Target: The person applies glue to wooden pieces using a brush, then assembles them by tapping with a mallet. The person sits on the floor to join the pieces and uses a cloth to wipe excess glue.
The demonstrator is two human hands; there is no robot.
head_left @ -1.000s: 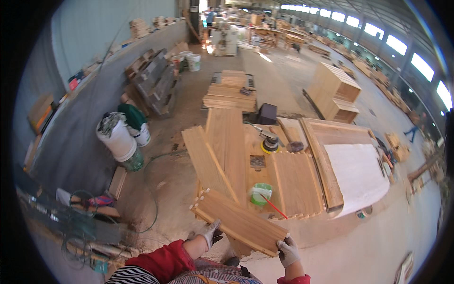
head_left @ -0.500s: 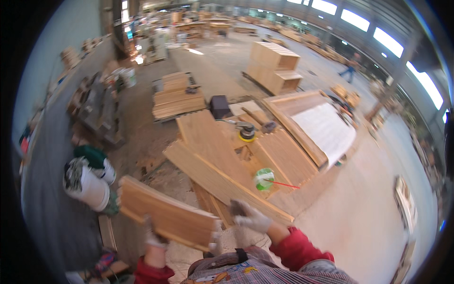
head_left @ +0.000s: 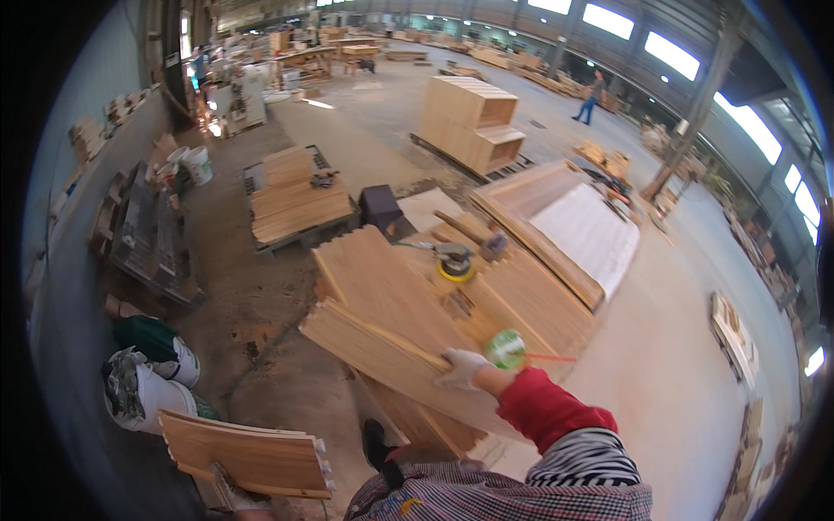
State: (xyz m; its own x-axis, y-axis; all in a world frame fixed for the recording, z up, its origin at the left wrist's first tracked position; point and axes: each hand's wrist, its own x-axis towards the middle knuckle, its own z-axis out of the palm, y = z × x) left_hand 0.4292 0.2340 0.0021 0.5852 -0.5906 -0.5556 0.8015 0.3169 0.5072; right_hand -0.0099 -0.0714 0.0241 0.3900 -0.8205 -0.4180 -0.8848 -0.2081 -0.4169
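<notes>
At the lower left my left hand (head_left: 228,491), in a pale glove, grips a wooden panel (head_left: 252,451) by its lower edge. The panel has notched ends and is held tilted, low beside a white bucket. My right hand (head_left: 463,369), also gloved, is closed over the upper edge of a long wooden board (head_left: 391,354). That board lies slanted across a wider panel (head_left: 373,273) on the work surface. Close beyond my right hand stands a green-and-white round container (head_left: 505,347) with a red stick. An orbital sander (head_left: 454,260) and a mallet (head_left: 486,243) rest farther back.
Stacked boards (head_left: 295,204) lie on a low pallet at the left, near a dark box (head_left: 380,208). White buckets (head_left: 152,398) stand by the left wall. A wooden cabinet (head_left: 469,122) sits beyond the work surface. A person (head_left: 592,97) walks far off at the right.
My left hand has carried its panel left and down, away from my body. My right hand, loosely above the long board before, now holds that board's edge. The head view has shifted.
</notes>
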